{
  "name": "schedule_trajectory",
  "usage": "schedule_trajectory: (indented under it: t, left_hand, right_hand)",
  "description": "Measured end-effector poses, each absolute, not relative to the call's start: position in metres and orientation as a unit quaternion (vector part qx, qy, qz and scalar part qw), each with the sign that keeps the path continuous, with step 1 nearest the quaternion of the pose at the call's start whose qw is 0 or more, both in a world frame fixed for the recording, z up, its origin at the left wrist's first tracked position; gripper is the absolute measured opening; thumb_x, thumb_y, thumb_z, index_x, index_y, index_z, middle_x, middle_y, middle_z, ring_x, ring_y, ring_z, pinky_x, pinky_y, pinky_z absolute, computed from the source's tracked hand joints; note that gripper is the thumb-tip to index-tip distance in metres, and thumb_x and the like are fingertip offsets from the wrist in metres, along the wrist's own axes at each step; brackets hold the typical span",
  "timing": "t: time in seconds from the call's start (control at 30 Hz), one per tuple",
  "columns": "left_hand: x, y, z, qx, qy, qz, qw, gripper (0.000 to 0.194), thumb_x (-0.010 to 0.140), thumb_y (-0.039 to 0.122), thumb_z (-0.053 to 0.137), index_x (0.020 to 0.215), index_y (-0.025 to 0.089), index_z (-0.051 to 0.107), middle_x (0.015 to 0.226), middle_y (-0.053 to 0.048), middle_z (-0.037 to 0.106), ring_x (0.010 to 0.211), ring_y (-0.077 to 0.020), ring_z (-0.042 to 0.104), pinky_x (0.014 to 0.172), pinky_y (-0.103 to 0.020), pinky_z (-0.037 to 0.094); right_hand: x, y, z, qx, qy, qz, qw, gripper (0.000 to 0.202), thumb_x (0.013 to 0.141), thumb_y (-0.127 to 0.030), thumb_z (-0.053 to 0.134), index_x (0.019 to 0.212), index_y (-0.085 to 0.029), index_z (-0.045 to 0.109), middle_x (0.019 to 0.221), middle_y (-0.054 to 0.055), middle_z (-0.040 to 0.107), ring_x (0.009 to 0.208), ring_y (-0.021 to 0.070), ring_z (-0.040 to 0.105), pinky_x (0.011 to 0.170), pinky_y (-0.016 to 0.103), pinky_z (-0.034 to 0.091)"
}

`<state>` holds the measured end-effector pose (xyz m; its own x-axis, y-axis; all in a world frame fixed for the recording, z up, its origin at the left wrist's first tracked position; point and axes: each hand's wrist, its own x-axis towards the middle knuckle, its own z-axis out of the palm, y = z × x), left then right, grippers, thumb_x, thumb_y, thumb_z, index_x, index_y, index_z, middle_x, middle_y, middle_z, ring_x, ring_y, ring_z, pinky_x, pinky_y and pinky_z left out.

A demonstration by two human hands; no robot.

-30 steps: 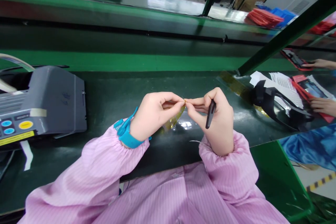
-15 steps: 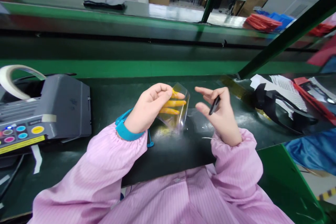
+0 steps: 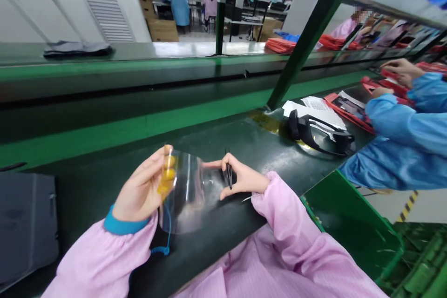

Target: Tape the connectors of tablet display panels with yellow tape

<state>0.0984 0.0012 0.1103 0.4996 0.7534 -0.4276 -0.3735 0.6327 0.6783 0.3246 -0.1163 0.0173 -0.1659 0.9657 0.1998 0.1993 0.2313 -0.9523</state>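
Note:
A clear plastic sheet (image 3: 185,191) with a yellowish strip along its left side is upright in my left hand (image 3: 143,186), whose fingers grip that side and look yellow through it. A blue band with a coiled cord is round my left wrist. My right hand (image 3: 237,174) holds black tweezers (image 3: 229,176) against its curled fingers. Its index finger reaches to the sheet's right edge, and the thumb is apart below.
A black curved strap-like part (image 3: 319,137) lies by white papers (image 3: 314,114) at the right. Beyond it a co-worker's blue sleeves (image 3: 401,116) and hands are over red pieces. A grey machine (image 3: 28,228) stands at the left, and a green bin (image 3: 352,223) at the lower right.
The view has swung to the right, bringing the co-worker into sight. The sheet is now turned more upright and spread between my hands, and my right index finger has come to its edge.

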Motion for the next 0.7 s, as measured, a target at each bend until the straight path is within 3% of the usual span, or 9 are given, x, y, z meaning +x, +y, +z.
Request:
schedule_trajectory:
  t: [0.13,0.2,0.3,0.37,0.47,0.53,0.6,0.63,0.7]
  left_hand:
    - [0.088,0.006,0.099,0.245,0.442,0.393,0.768,0.041,0.102,-0.004,0.029,0.108,0.015,0.066,0.079,0.001,0.071,0.055,-0.0094,0.067,0.044,-0.015,0.052]
    - [0.077,0.008,0.084,0.262,0.496,0.389,0.731,0.034,0.101,-0.004,0.038,0.113,0.014,0.065,0.09,0.0,0.075,0.066,-0.0117,0.072,0.055,-0.017,0.059]
    - [0.059,0.008,0.058,0.267,0.534,0.368,0.713,0.029,0.098,-0.004,0.047,0.118,0.01,0.062,0.101,-0.005,0.077,0.079,-0.0152,0.076,0.063,-0.02,0.063]
    - [0.049,0.007,0.044,0.272,0.542,0.351,0.713,0.031,0.097,-0.005,0.048,0.122,0.008,0.061,0.106,-0.007,0.077,0.083,-0.0175,0.077,0.066,-0.024,0.065]
    - [0.037,0.006,0.034,0.267,0.557,0.358,0.701,0.028,0.097,-0.001,0.049,0.12,0.009,0.061,0.106,-0.01,0.077,0.081,-0.0194,0.076,0.066,-0.027,0.064]
    - [0.026,0.0,0.033,0.306,0.517,0.349,0.719,0.023,0.091,0.006,0.063,0.113,0.011,0.065,0.106,-0.01,0.077,0.088,-0.0182,0.075,0.072,-0.023,0.062]
    - [0.013,-0.015,0.031,0.382,0.427,0.313,0.757,0.035,0.078,0.017,0.081,0.11,0.015,0.067,0.109,-0.008,0.076,0.104,-0.018,0.073,0.086,-0.021,0.058]
    - [0.007,-0.025,0.03,0.392,0.398,0.3,0.773,0.042,0.075,0.025,0.086,0.111,0.015,0.068,0.112,-0.009,0.075,0.11,-0.0214,0.071,0.089,-0.025,0.058]
    - [0.0,-0.049,0.023,0.357,0.398,0.314,0.785,0.049,0.079,0.037,0.083,0.119,0.013,0.067,0.116,-0.012,0.071,0.114,-0.0281,0.069,0.091,-0.039,0.059]
  right_hand:
    - [0.386,-0.108,0.012,-0.688,-0.565,0.241,0.387,0.047,0.088,-0.036,0.079,0.097,-0.023,0.035,0.153,0.015,0.055,0.147,0.0174,0.05,0.12,0.033,0.038]
    - [0.426,-0.106,0.007,-0.793,-0.472,0.138,0.36,0.04,0.088,-0.029,0.076,0.108,-0.017,0.044,0.154,0.026,0.049,0.155,0.0296,0.037,0.126,0.046,0.029]
    - [0.457,-0.105,-0.004,-0.871,-0.384,0.058,0.3,0.057,0.089,-0.029,0.074,0.132,-0.002,0.048,0.144,0.033,0.053,0.154,0.0462,0.031,0.122,0.063,0.021]
    - [0.448,-0.103,-0.011,-0.877,-0.402,0.037,0.261,0.056,0.095,-0.028,0.066,0.14,0.0,0.049,0.138,0.028,0.06,0.149,0.0447,0.039,0.121,0.062,0.026]
    - [0.41,-0.097,-0.022,-0.841,-0.494,0.028,0.218,0.047,0.098,-0.027,0.059,0.14,-0.009,0.056,0.134,0.019,0.066,0.14,0.0399,0.05,0.114,0.057,0.039]
    - [0.388,-0.1,-0.027,-0.796,-0.567,0.038,0.207,0.042,0.097,-0.033,0.058,0.134,-0.014,0.061,0.128,0.014,0.07,0.128,0.0374,0.058,0.108,0.055,0.046]
    - [0.381,-0.111,-0.033,-0.739,-0.638,0.043,0.211,0.034,0.097,-0.04,0.054,0.118,-0.017,0.066,0.127,0.013,0.07,0.117,0.0364,0.064,0.103,0.055,0.05]
    - [0.385,-0.117,-0.038,-0.712,-0.666,0.036,0.219,0.033,0.096,-0.045,0.052,0.107,-0.018,0.066,0.136,0.014,0.067,0.112,0.0377,0.066,0.097,0.057,0.053]
    - [0.404,-0.114,-0.053,-0.648,-0.719,-0.063,0.245,0.05,0.095,-0.067,0.049,0.103,-0.021,0.064,0.145,0.017,0.06,0.123,0.0433,0.062,0.084,0.058,0.057]
